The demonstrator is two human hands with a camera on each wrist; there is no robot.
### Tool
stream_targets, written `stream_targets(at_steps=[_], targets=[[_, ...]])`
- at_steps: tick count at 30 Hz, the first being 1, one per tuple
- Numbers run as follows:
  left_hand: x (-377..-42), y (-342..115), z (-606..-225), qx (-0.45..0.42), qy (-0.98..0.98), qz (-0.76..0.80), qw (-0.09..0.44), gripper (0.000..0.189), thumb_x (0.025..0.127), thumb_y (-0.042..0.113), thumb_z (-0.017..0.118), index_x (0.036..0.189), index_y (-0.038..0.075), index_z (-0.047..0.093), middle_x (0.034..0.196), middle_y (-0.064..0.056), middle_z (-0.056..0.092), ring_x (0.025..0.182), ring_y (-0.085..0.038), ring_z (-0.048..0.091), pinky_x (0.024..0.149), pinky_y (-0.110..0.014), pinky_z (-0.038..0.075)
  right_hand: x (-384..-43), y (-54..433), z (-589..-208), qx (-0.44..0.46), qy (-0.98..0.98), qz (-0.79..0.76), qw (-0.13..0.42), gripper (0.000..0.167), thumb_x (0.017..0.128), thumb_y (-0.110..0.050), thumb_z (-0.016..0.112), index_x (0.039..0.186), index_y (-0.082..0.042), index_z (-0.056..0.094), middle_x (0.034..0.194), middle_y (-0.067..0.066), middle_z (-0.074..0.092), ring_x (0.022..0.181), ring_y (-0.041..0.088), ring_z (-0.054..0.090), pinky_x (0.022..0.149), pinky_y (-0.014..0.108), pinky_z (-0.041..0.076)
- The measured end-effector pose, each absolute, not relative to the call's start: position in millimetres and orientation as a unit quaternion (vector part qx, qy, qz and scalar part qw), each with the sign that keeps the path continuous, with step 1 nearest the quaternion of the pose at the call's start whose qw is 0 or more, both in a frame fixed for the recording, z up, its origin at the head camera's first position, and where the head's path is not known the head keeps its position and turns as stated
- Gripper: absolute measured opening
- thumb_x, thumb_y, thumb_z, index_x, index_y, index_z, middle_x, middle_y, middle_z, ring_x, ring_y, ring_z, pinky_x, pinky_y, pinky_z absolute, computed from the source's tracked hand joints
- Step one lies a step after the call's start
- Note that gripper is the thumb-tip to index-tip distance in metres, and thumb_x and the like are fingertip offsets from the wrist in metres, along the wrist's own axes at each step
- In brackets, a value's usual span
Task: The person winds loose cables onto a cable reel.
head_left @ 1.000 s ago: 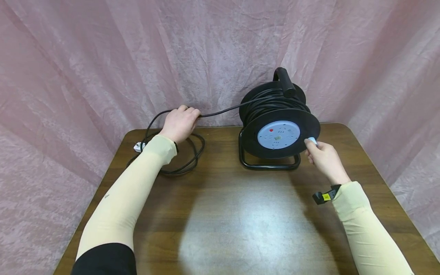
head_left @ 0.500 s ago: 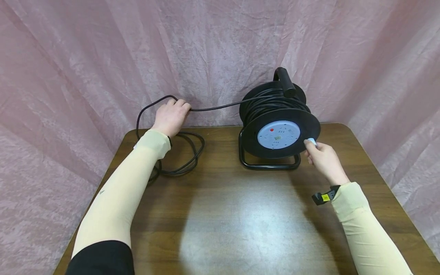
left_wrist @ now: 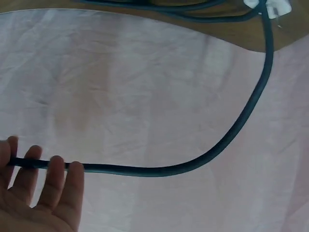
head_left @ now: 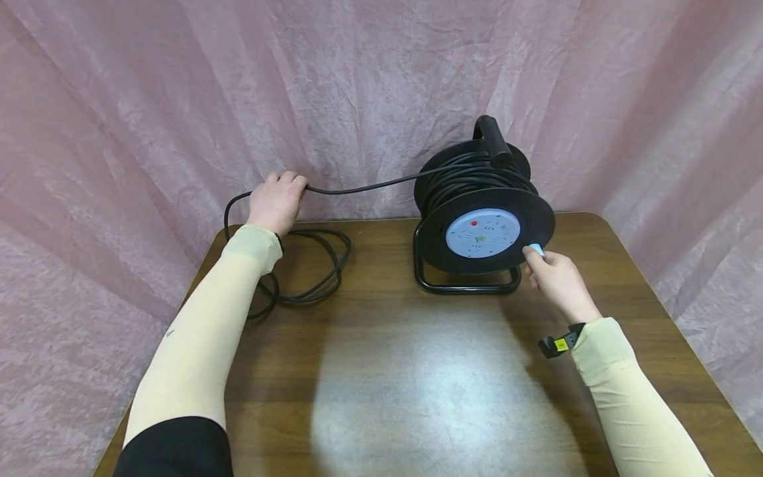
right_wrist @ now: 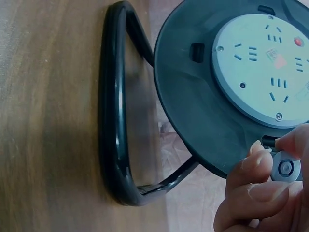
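A black cable reel (head_left: 479,199) stands on the table's back right, tilted, its round pale blue socket panel (head_left: 483,233) facing front. My right hand (head_left: 557,281) pinches the small light blue winding knob (right_wrist: 286,166) at the reel's lower right rim between thumb and fingers. At the left, my left hand (head_left: 277,204) holds the black cable (head_left: 372,187) above the table's back edge. In the left wrist view the cable runs across its fingers (left_wrist: 55,186), the thumb at the frame's edge. From the hand it bends down to loose loops.
Loose cable loops (head_left: 336,265) lie on the wooden table (head_left: 381,371) near the left hand. A white plug (left_wrist: 277,7) shows in the left wrist view. The reel rests on a black tube stand (right_wrist: 113,111). A pink curtain (head_left: 357,79) hangs close behind the table.
My left hand has moved left along with the cable, rising a little. My right hand stays on the knob, shifting only slightly. The reel stands in the same place.
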State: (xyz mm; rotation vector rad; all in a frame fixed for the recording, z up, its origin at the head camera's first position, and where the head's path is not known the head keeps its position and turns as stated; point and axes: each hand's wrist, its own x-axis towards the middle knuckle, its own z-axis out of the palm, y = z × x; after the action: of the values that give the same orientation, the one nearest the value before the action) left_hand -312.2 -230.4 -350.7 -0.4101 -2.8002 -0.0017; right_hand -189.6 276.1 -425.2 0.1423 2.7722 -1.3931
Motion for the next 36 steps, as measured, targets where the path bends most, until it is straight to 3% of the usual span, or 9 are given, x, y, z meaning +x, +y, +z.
stream_targets(at_steps=[9,16,24,36], targets=[[-310.0,-244.3,-364.0,-0.104,-0.988,-0.038,0.11,0.026,0.111,0.023,0.048,0.125,0.007,0.061,0.126,-0.018,0.063,0.11,-0.044,0.059,0.081,-0.065,0.051,-189.1,270.6,-434.4,0.043,0.884,-0.465,0.026,0.067,0.103,-0.064,0.041,0.092,-0.001,0.061,0.07,0.005,0.057,0.071,0.02,0.051,0.065,0.036,0.038],[-302.3,-255.8,-383.8,-0.084,-0.993,-0.051,0.067,0.026,0.111,0.022,0.048,0.123,0.003,0.061,0.116,-0.024,0.061,0.099,-0.046,0.065,0.075,-0.061,0.053,-191.0,267.5,-443.2,0.04,0.891,-0.451,0.034,0.073,0.103,-0.065,0.04,0.096,0.005,0.061,0.068,0.004,0.058,0.068,0.02,0.052,0.062,0.034,0.04],[-304.0,-255.2,-394.0,-0.098,-0.99,-0.061,0.083,0.023,0.109,0.018,0.05,0.119,0.002,0.063,0.114,-0.024,0.063,0.101,-0.047,0.064,0.082,-0.062,0.051,-191.7,263.1,-447.4,0.046,0.893,-0.444,0.05,0.076,0.102,-0.068,0.039,0.098,0.005,0.061,0.069,0.006,0.058,0.065,0.023,0.05,0.058,0.035,0.039],[-301.1,-243.2,-409.0,-0.123,-0.987,-0.053,0.089,0.021,0.109,0.019,0.051,0.114,0.003,0.064,0.109,-0.022,0.066,0.098,-0.045,0.066,0.078,-0.059,0.054,-190.6,257.6,-451.1,0.032,0.896,-0.438,0.066,0.074,0.104,-0.065,0.035,0.098,0.005,0.058,0.07,0.007,0.058,0.067,0.025,0.05,0.061,0.036,0.038]])
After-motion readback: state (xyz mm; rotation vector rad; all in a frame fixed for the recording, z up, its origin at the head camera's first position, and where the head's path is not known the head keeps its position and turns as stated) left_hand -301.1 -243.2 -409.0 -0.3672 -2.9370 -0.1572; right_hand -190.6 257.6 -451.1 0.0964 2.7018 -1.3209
